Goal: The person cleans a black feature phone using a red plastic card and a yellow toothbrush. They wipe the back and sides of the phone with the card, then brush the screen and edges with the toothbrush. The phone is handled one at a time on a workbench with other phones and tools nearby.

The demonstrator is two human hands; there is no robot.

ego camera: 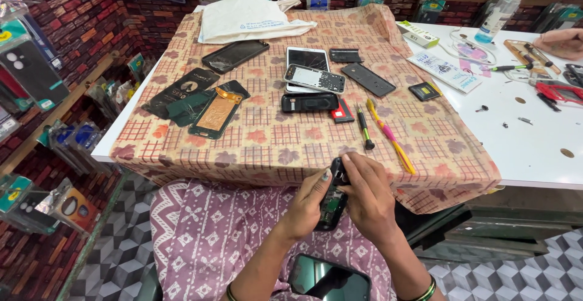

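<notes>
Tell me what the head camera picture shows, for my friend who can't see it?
Two hands, left hand and right hand, hold a small black opened phone with a green circuit board above a lap in purple patterned cloth. Ahead, a table with a checked leaf-print cloth carries phone parts and a black-and-green screwdriver.

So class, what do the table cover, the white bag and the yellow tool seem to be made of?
Table cover: likely woven cloth, matte, draping over the edge. White bag: soft fabric, folded and creased. Yellow tool: probably plastic, bright and smooth.

Patterned cloth (pixel 273 143) on table: screwdriver (pixel 364 129), yellow-pink toothbrush (pixel 392 137), white tablet (pixel 306 61), spray bottle (pixel 499 12).
</notes>
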